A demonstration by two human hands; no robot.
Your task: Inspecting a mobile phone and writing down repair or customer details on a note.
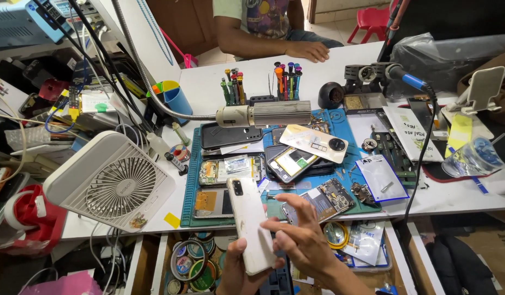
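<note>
The white phone (pixel 250 224) sits back-up at six o'clock of the view, just past the near edge of the bench (pixel 454 199), its camera end pointing toward twelve o'clock and overlapping the blue mat (pixel 191 188). The left hand (pixel 236 270) grips it from below at its six o'clock end, fingers wrapped around the lower edge. The right hand (pixel 301 235) lies at three o'clock of the phone, fingers spread loosely and holding nothing, with the fingertips (pixel 269 225) touching the phone's right edge.

At twelve o'clock of the phone the mat is crowded: opened phones (pixel 230 169), a dark phone with a lit screen (pixel 290 163) and a pale back cover (pixel 316 143) lie close together, with a circuit board (pixel 331 196) just at one o'clock of the right hand. A lamp head on a bendy neck (pixel 263 114) hangs over the mat. At nine o'clock a white desk fan (pixel 107 183) tilts on the bench edge, well apart from the phone. Below the hands an open drawer holds tape rolls (pixel 189 259). At twelve o'clock, across the bench, another person's hand (pixel 309 51) rests on the far edge. The barest stretch of bench lies at three o'clock, near a plastic bag (pixel 381 176).
</note>
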